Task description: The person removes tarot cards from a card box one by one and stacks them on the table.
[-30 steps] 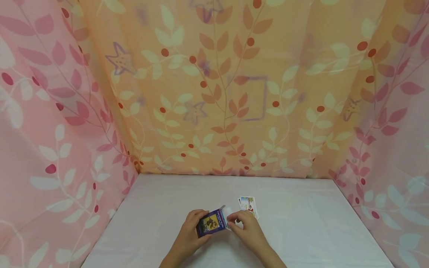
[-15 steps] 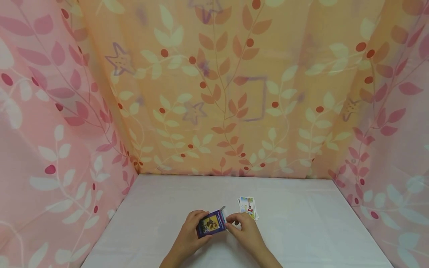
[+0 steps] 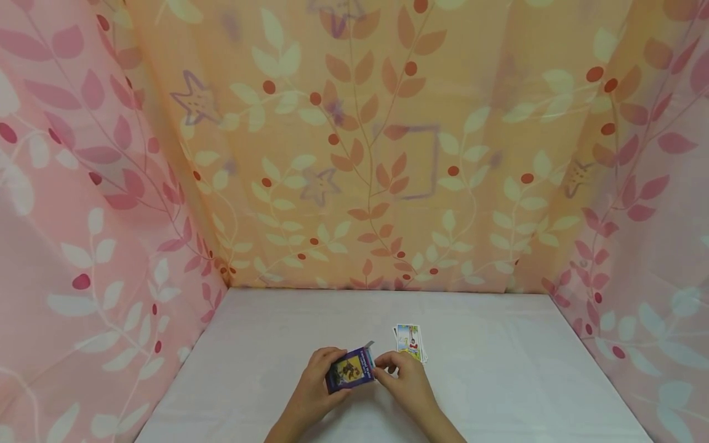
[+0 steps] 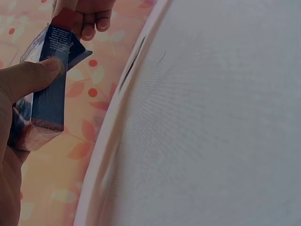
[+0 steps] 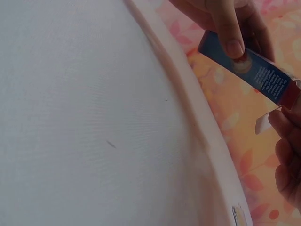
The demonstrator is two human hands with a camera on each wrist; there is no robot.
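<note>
My left hand (image 3: 318, 387) grips a small dark blue and purple card box (image 3: 351, 370) with a yellow picture on its front. Its thumb lies along the box's narrow printed side (image 4: 55, 87) in the left wrist view. A side flap (image 3: 369, 344) sticks out at the box's right end. There my right hand (image 3: 408, 383) has its thumb and forefinger pinched at the end of the box, the other fingers curled under. In the right wrist view the flap (image 5: 264, 123) juts out beside the right hand's fingers (image 5: 283, 153). The inside of the box is hidden.
A loose pile of picture cards (image 3: 408, 338) lies on the white-covered table (image 3: 277, 326), just beyond the right hand and partly overlapped by it. Floral curtains (image 3: 365, 154) stand at the back and along both sides.
The white piece showing at the box's end has gone from view. My right hand has moved slightly left, closer against that end; the left hand keeps its grip.
</note>
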